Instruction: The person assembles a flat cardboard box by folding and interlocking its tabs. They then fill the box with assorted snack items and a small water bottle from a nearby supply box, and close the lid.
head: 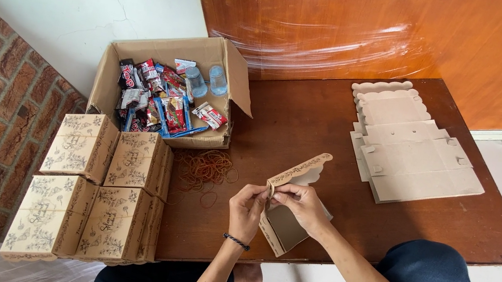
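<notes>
Landmark: brown wooden table.
Hands: left hand and right hand pinch a half-folded kraft box at the table's near edge.
Flat blanks: stacked on the table's far right.
Open carton of snacks: on the table's far left corner.
Rubber bands: loose on the table, just before the carton.
Finished boxes: four, at the table's left end.
</notes>
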